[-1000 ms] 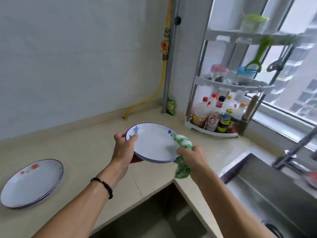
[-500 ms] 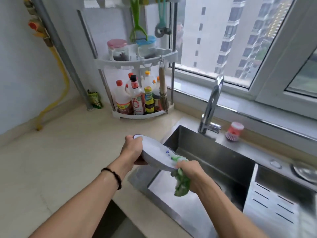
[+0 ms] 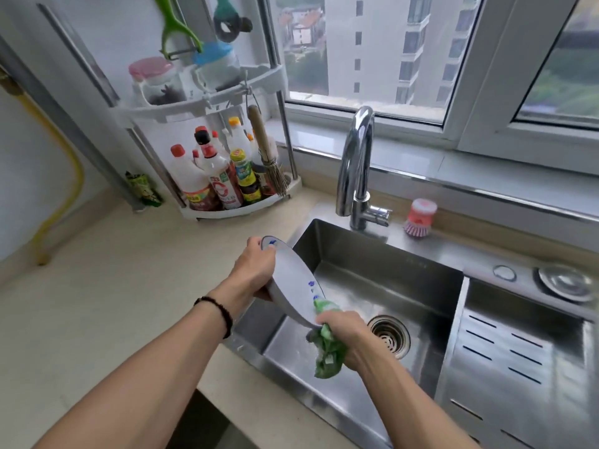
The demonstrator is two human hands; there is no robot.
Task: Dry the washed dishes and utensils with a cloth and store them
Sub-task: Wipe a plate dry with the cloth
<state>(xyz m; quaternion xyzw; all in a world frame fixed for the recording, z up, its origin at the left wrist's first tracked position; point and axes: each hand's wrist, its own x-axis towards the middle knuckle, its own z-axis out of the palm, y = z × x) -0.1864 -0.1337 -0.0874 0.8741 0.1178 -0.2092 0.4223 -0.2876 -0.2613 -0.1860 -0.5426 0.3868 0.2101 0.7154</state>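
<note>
A white plate (image 3: 291, 280) with blue flower marks on its rim is tilted steeply over the left edge of the steel sink (image 3: 382, 277). My left hand (image 3: 254, 268) grips the plate's upper rim, thumb on the face. My right hand (image 3: 345, 328) grips a green and white cloth (image 3: 327, 354) and presses it against the plate's lower rim; the rest of the cloth hangs below my fist.
A chrome tap (image 3: 355, 166) rises behind the sink, a pink dish brush (image 3: 419, 218) beside it. A white corner rack (image 3: 233, 189) with several bottles stands at the back left. Beige countertop (image 3: 107, 286) lies to the left, a slotted steel drainer (image 3: 518, 351) to the right.
My view has swung from the counter corner to the sink. The plate has gone from nearly flat to steeply tilted over the sink, both hands still on it, the cloth at its lower rim.
</note>
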